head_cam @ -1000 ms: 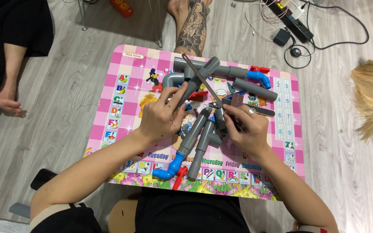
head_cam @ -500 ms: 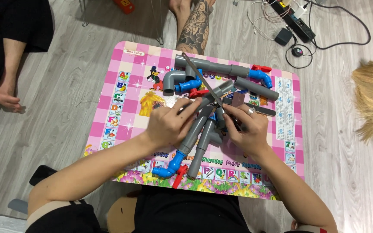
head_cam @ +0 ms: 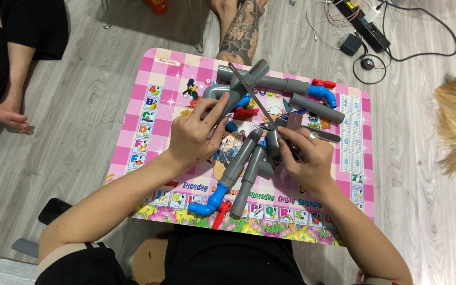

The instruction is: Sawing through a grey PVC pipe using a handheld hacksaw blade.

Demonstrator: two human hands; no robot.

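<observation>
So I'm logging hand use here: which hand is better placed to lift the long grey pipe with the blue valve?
Probably the right hand: its fingers rest at the upper end of that pipe, while the left hand grips another pipe farther up.

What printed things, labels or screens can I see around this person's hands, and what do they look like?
Pink checked low table top, printed: under both hands, rounded rectangle with cartoon figures, picture squares down its left edge, flower strip along the near edge.
Pale number chart panel: tall strip on the table's right side.
Small white label: table's far left corner, oblong.
No screens or packages are visible.
</observation>
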